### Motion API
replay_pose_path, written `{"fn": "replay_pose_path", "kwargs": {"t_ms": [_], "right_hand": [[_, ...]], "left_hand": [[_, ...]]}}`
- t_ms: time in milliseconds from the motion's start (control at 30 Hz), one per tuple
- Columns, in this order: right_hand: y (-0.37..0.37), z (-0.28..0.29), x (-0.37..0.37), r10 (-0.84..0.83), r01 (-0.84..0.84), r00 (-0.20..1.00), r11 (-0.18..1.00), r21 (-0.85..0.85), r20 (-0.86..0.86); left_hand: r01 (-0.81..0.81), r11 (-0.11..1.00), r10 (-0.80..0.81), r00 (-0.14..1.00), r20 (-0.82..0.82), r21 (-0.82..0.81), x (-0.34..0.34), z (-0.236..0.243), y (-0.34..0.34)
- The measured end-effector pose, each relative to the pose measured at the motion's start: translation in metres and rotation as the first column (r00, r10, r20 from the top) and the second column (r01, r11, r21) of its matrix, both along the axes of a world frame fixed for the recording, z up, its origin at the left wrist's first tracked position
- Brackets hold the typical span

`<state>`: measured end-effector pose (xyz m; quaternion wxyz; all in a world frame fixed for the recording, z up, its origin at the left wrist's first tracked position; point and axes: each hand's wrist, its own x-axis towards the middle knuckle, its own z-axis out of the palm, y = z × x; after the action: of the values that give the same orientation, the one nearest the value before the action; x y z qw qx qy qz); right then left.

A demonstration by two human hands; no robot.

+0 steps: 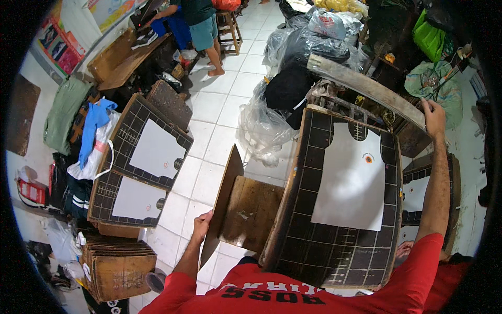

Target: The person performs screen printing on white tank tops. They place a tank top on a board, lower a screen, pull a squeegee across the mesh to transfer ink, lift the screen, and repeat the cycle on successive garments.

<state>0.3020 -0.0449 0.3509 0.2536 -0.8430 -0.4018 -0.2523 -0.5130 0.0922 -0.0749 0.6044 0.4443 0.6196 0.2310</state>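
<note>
My left hand [203, 226] is closed on the edge of a thin brown wooden board [224, 201] that stands tilted, seen nearly edge-on. At the right, my right hand [434, 118] grips the end of a long, worn grey-white bar [366, 89], which looks like the edge of a raised frame. Below that bar lies a dark board with a white line grid [308, 240]. A white sheet [348, 183] with a small round orange-and-dark print rests on it. Between the two boards, a stained brown wooden panel [251, 209] shows lower down.
On the left, another gridded board [133, 123] bears two white sheets. Stacked brown boards [120, 269] stand nearer. Plastic bags [266, 125] lie on the tiled floor ahead. A person [204, 31] stands beyond, near a wooden stool [230, 34]. Another hand [403, 250] shows at lower right.
</note>
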Motion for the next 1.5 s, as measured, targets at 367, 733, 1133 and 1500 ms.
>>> {"fn": "replay_pose_path", "kwargs": {"t_ms": [367, 733, 1133, 1500], "right_hand": [[0.002, 0.024, -0.001, -0.164, 0.136, 0.980, 0.965, -0.223, -0.112], [0.006, 0.031, -0.026, -0.090, 0.064, 0.990, 0.974, -0.219, -0.110], [-0.003, 0.021, -0.046, -0.072, 0.045, 0.989, 0.977, -0.210, -0.126], [-0.009, 0.003, -0.047, -0.050, 0.020, 0.992, 0.969, -0.248, -0.112]], "left_hand": [[0.136, 0.809, 0.152, 0.892, -0.426, 0.572, 0.021, 0.036, 0.002], [0.295, 0.690, 0.331, 0.683, -0.651, 0.661, 0.018, 0.199, 0.031], [0.682, -0.203, -0.058, 0.708, -0.704, 0.702, 0.087, 0.302, -0.213], [0.846, -0.224, -0.659, 0.235, -0.714, 0.485, 0.180, 0.057, -0.372]]}}
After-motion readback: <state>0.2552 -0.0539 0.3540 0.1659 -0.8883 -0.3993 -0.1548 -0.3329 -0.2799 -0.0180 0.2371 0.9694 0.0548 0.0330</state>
